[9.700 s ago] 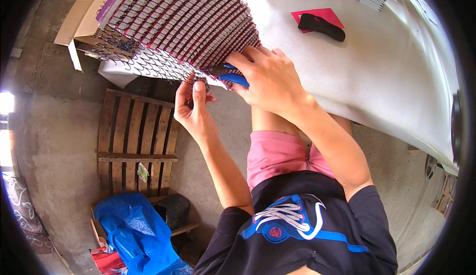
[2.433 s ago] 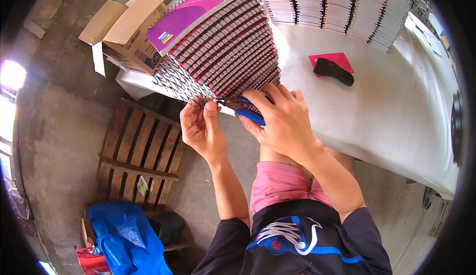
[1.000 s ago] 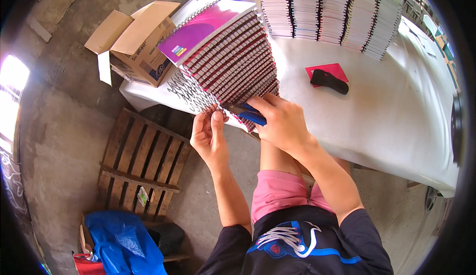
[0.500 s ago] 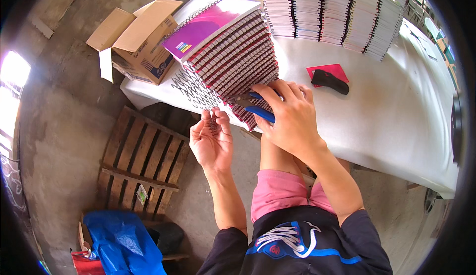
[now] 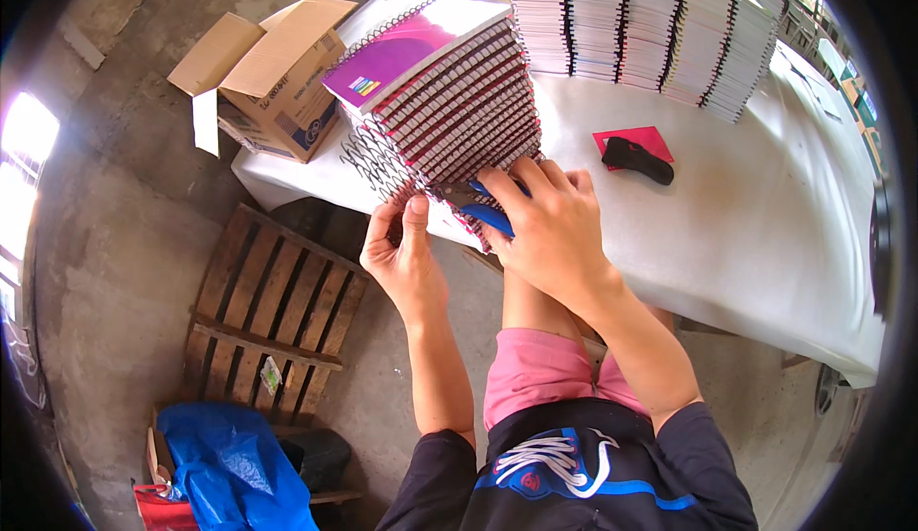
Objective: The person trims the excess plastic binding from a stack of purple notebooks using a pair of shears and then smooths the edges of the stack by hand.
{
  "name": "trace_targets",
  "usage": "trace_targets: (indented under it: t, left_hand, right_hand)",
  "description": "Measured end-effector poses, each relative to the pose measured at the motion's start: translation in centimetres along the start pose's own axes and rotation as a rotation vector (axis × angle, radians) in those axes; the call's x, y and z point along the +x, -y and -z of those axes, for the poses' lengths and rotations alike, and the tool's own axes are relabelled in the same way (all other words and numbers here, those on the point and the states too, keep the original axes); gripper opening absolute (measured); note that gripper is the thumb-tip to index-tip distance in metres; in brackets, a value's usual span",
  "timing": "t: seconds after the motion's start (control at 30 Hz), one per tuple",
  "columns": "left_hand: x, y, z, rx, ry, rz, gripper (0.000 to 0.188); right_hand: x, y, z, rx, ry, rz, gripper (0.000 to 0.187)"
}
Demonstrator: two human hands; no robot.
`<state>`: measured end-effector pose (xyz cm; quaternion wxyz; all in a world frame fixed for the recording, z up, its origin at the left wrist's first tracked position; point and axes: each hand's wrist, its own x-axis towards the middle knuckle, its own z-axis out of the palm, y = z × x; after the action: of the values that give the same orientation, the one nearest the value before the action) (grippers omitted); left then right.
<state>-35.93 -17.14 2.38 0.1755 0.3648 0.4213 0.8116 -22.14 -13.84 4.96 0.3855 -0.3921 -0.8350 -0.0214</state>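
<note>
A tall stack of spiral-bound notebooks [image 5: 449, 110], topped by a purple cover, leans on the near edge of the white table. Loose ends of black spiral coils [image 5: 368, 163] stick out from its left side. My right hand [image 5: 555, 220] is wrapped round blue-handled pliers [image 5: 492, 219], whose dark jaws touch the spiral edges low on the stack's left. Beside those jaws, my left hand [image 5: 409, 254] is closed, thumb and finger pinched on a coil end at the lower left corner. The exact grip point is partly hidden.
Behind stand several tall stacks of bound books [image 5: 641, 29]. A black object [image 5: 638, 160] lies on a pink card [image 5: 660, 141] to the right. An open cardboard box [image 5: 277, 91] is left of the notebooks. Below left are a wooden pallet [image 5: 273, 311] and a blue plastic bag [image 5: 234, 464].
My left hand has risen to the stack's lower left corner and its fingers have closed on a coil end. My right hand, with the pliers, has shifted slightly left.
</note>
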Motion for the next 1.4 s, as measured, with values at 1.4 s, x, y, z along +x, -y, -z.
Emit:
trace_targets:
  t: [1.4]
  left_hand:
    - [-0.2,-0.9,1.7,-1.154,0.066,0.647,0.024]
  right_hand:
    - [0.8,-0.9,1.9,0.054,-0.103,0.029,0.047]
